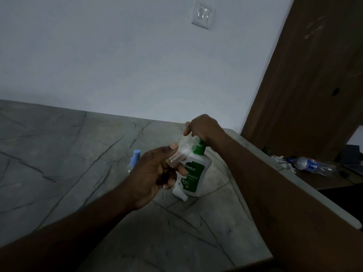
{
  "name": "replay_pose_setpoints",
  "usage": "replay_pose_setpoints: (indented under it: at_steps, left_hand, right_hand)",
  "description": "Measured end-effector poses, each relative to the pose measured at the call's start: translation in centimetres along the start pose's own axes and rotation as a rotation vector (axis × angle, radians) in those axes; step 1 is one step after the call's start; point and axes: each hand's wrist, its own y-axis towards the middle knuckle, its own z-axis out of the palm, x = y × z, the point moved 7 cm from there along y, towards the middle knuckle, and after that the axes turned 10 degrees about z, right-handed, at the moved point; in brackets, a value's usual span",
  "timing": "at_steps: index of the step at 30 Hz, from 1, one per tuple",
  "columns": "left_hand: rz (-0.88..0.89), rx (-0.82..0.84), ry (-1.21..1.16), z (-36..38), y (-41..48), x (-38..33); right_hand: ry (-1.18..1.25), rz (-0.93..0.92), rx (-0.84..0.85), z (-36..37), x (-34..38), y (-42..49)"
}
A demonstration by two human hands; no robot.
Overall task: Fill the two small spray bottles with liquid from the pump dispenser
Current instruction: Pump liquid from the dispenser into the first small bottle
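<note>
We see the left hand (155, 173) pinching a small clear spray bottle (181, 152) between thumb and curled fingers, tilted, with its uncapped neck raised toward the top of the pump dispenser. Just left of that hand, a second small bottle with a blue cap (135, 157) stands on the grey veined countertop (59, 154). Moving right, the white pump dispenser (196, 171) with a green label stands upright. A loose white spray top (179, 193) lies at its base. The right hand (204, 128) curls over the pump head and grips it from above (the nozzle is hidden beneath the fingers). A light switch (203, 14) sits on the wall above. Farther right we find a brown door (314, 75) and a plastic drink bottle (310, 164) lying on a lower surface.
</note>
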Motion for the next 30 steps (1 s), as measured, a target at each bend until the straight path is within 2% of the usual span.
replay_pose_setpoints:
  at_steps: [6, 9, 12, 19, 23, 30]
  left_hand:
    - [0.080, -0.009, 0.096, -0.1, 0.0, -0.9]
    - [0.172, -0.076, 0.330, -0.7, 0.0, -1.3]
    - [0.233, -0.103, 0.477, -0.4, -0.3, -1.5]
    - [0.249, -0.126, 0.460, 0.0, -0.6, -1.1]
    - [0.254, -0.124, 0.447, 0.1, -0.8, -0.9]
    - [0.217, -0.133, 0.299, 0.0, -0.5, -1.1]
  right_hand:
    - [-0.074, -0.067, -0.056, -0.9, 1.1, -0.7]
    - [-0.245, -0.098, -0.035, 0.0, 1.0, -1.0]
    - [-0.271, -0.113, -0.056, 0.0, 0.9, -1.4]
    - [-0.061, -0.023, -0.084, -1.2, 0.6, -0.3]
    - [-0.041, 0.040, -0.022, 0.2, -0.6, 0.6]
    - [-0.049, -0.039, -0.075, -1.0, 0.7, -0.8]
